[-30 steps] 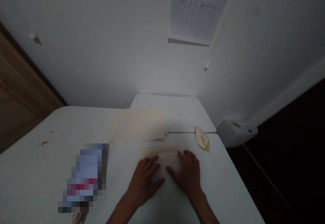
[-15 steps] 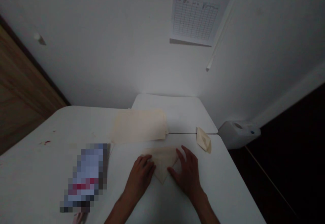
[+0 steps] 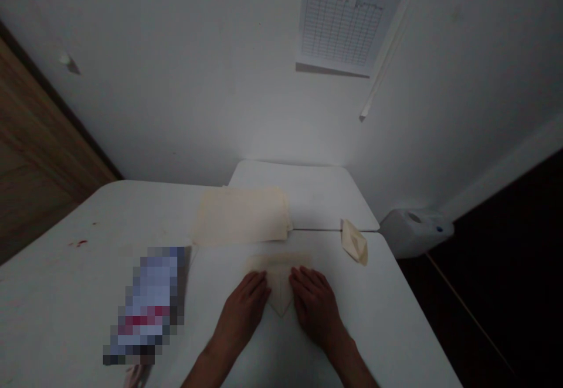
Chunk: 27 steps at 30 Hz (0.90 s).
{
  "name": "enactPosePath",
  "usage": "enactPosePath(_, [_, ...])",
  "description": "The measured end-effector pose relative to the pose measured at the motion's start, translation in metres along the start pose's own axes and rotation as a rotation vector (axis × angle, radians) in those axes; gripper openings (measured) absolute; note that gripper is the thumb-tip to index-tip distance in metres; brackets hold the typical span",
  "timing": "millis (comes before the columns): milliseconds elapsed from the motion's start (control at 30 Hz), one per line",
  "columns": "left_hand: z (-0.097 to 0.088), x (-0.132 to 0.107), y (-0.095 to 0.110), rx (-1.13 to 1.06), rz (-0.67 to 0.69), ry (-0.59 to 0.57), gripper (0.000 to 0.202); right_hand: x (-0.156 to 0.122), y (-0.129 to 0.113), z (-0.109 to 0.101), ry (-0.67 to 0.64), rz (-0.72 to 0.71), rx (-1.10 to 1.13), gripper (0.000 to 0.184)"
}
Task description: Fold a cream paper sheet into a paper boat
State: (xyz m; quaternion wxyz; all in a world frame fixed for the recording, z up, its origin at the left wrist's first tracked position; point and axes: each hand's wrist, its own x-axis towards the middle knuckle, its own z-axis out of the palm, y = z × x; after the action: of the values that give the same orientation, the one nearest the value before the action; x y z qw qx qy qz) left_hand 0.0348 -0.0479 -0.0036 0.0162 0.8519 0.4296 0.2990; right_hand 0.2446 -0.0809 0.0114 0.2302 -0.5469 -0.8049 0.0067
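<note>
A cream sheet of paper [image 3: 280,294], folded to a point at its near end, lies on the white table in front of me. Its far edge is a straight band. On its left side rests my left hand [image 3: 246,303], with slightly bent fingers laid on the paper. Opposite, my right hand [image 3: 314,303] lies with its fingers close together on the right side, fingertips near the centre crease. Both hands press from above, neither lifting the paper. Part of the sheet is hidden under the fingers, and the thumbs are hard to make out.
Flat cream sheets [image 3: 241,215] lie stacked beyond my hands. A folded paper piece [image 3: 353,242] sits near the table's right edge. At left is a pixelated item [image 3: 149,300]. A printed chart [image 3: 345,24] hangs on the wall; a white container [image 3: 411,232] stands right of the table.
My right hand has moved left onto the folded paper, its spread fingers coming together and flattening. My left hand stays in nearly the same place. The view has shifted slightly.
</note>
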Motion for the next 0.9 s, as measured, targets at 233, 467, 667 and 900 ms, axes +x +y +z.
enactPosePath(233, [-0.003,-0.002,-0.001,0.06,-0.056,0.014,0.023,-0.007,0.011,0.001,0.065,0.096,-0.09,0.034])
enactPosePath(467, [-0.001,0.005,-0.004,0.075,-0.075,0.06,0.019,-0.001,0.015,0.0,0.082,0.137,-0.138,0.026])
enactPosePath(667, [0.0,0.014,-0.009,-0.007,-0.041,0.0,0.017,0.022,0.0,0.005,0.104,0.157,-0.122,0.022])
enactPosePath(900, [0.008,0.009,-0.012,0.052,0.004,-0.101,0.029,0.03,-0.006,0.018,-0.026,-0.14,0.048,0.039])
